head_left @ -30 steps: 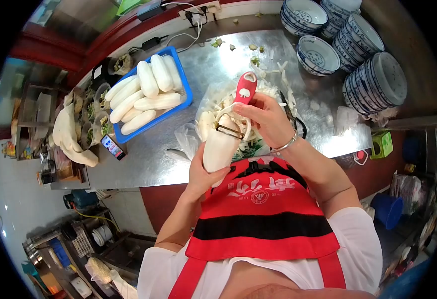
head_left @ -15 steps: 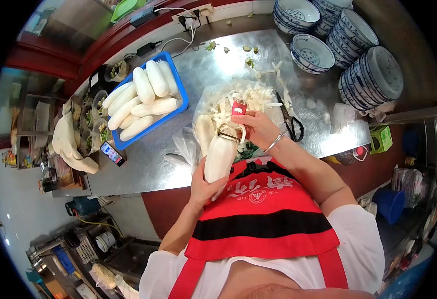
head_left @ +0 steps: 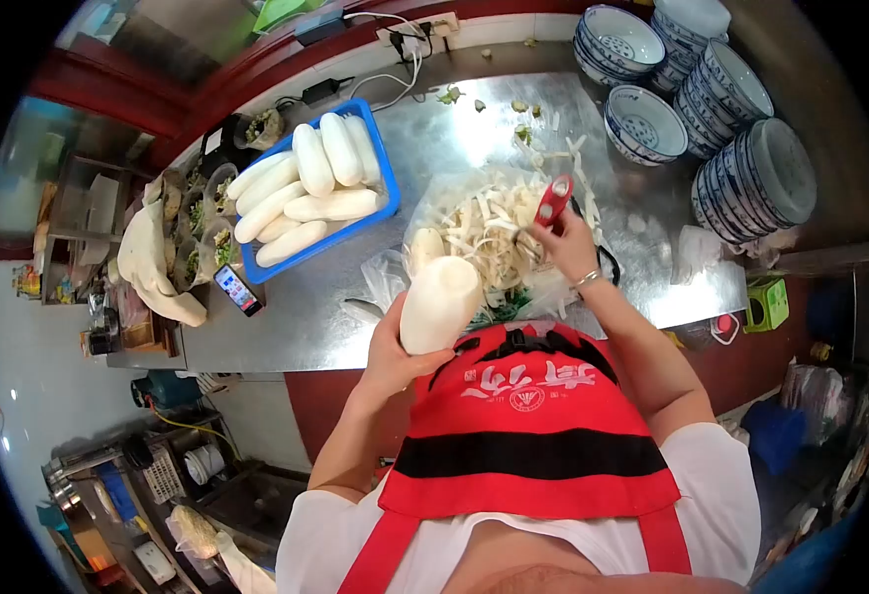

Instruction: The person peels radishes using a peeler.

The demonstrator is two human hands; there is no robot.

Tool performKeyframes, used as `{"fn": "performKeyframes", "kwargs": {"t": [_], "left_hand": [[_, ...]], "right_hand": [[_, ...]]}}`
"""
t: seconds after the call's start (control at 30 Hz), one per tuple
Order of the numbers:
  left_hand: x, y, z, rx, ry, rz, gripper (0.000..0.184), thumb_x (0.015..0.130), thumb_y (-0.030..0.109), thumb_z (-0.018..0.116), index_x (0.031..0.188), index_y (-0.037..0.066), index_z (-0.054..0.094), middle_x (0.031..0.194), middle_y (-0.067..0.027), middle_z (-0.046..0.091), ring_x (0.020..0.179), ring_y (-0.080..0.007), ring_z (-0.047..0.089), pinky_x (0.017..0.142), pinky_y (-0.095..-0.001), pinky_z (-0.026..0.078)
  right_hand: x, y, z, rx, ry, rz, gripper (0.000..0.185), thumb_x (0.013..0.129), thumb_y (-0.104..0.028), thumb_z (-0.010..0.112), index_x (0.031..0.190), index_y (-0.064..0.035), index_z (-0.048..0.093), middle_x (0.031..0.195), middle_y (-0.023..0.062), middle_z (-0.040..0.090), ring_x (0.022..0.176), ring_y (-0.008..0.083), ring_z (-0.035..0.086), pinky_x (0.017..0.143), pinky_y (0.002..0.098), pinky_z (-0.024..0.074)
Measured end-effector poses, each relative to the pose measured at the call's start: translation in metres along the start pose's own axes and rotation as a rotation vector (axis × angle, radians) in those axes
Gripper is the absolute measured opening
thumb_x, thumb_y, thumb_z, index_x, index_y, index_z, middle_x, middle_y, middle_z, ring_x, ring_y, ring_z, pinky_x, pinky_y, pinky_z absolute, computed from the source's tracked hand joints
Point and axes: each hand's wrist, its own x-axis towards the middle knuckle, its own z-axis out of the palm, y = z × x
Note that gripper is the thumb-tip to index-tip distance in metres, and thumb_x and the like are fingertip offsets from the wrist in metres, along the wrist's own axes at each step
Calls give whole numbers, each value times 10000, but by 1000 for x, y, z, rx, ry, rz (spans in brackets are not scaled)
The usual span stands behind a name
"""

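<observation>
My left hand point(head_left: 395, 348) is wrapped round a peeled white radish point(head_left: 441, 302), its cut end tilted up toward the steel table. My right hand point(head_left: 565, 245) grips a red-handled peeler point(head_left: 553, 201), held to the right of the radish and apart from it. The peeler's blade is mostly hidden by my fingers. Below both hands lies a heap of pale peelings point(head_left: 489, 223) on a clear plastic bag. Another white radish point(head_left: 424, 247) rests at the heap's left side. Dark scissors point(head_left: 609, 265) show partly behind my right wrist.
A blue tray point(head_left: 392, 188) of several peeled radishes stands to the left, with a phone point(head_left: 237, 289) by its corner. Stacked patterned bowls point(head_left: 754, 181) occupy the back right. Green trimmings point(head_left: 450, 96) dot the steel table point(head_left: 306, 337).
The peeler has come off the radish and moved right with my right hand. My left hand still holds the radish, now tipped with its end more toward the camera. The view has shifted slightly.
</observation>
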Motion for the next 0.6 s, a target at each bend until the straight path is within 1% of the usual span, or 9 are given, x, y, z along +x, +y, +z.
{"fn": "performKeyframes", "kwargs": {"t": [0.03, 0.13, 0.2, 0.23, 0.3, 0.33, 0.4, 0.53, 0.6], "left_hand": [[0, 0, 7, 0, -7, -7, 785, 625, 100, 792, 1315, 0, 430, 1171, -130, 587, 1044, -199, 595, 908, -350, 472], [7, 1, 20, -259, 38, -57, 761, 668, 316, 787, 1254, -37, 452, 1036, -141, 640, 905, -231, 649, 806, -342, 514], [12, -6, 22, -428, -75, -125, 743, 803, 529, 646, 1251, -31, 451, 974, -120, 631, 836, -223, 634, 741, -331, 511], [13, -11, 24, -431, -70, -125, 743, 803, 529, 646, 1251, -31, 451, 974, -120, 631, 836, -223, 634, 741, -331, 511], [15, -21, 27, -792, -100, -209, 576, 957, 502, 426, 1250, 7, 459, 958, -154, 623, 843, -224, 642, 724, -321, 536], [15, -21, 28, -791, -101, -209, 576, 957, 502, 426, 1250, 7, 459, 958, -154, 623, 843, -224, 642, 724, -321, 536], [15, -23, 31, -736, -96, -282, 796, 904, 678, 239, 1225, -16, 460, 940, -140, 615, 781, -235, 624, 655, -325, 515], [10, -26, 33, -725, -141, -242, 706, 916, 617, 389, 1236, -9, 454, 946, -152, 616, 783, -240, 631, 642, -322, 532], [8, -20, 34, -619, -98, -262, 509, 920, 381, 550, 1237, 5, 420, 910, -173, 629, 764, -235, 654, 595, -310, 552]], "right_hand": [[-1, -14, -6, 0, 4, 9, 269, 763, -226, 728, 891, -7, 640, 782, 87, 662, 669, 150, 605, 635, 283, 473], [-2, -72, -26, 457, -34, 68, 150, 841, -123, 678, 945, -23, 635, 851, 0, 645, 769, 80, 588, 682, 233, 464], [-12, -102, -28, 550, -27, 95, 175, 837, -112, 681, 979, -27, 624, 882, -11, 637, 801, 71, 579, 702, 222, 453], [-17, -113, -25, 645, -22, 120, 205, 833, -101, 684, 1012, -31, 613, 913, -23, 630, 834, 61, 569, 722, 212, 442], [-29, -131, -15, 651, -112, 38, 224, 835, -96, 681, 1037, -32, 607, 911, -26, 621, 812, 56, 557, 703, 211, 435], [-33, -138, -11, 656, -192, -43, 245, 837, -91, 678, 1061, -32, 600, 910, -29, 612, 790, 50, 545, 685, 209, 428], [-40, -145, -5, 561, -421, -67, 297, 827, -98, 690, 1099, -34, 588, 929, -19, 616, 801, 58, 551, 695, 225, 441], [-39, -149, 9, 390, -457, -226, 312, 799, -140, 726, 1051, -6, 600, 868, 15, 633, 756, 74, 575, 682, 236, 479], [-26, -140, 11, 437, -447, -154, 291, 804, -147, 721, 1026, 1, 606, 868, 20, 639, 762, 75, 579, 682, 236, 479]]}}
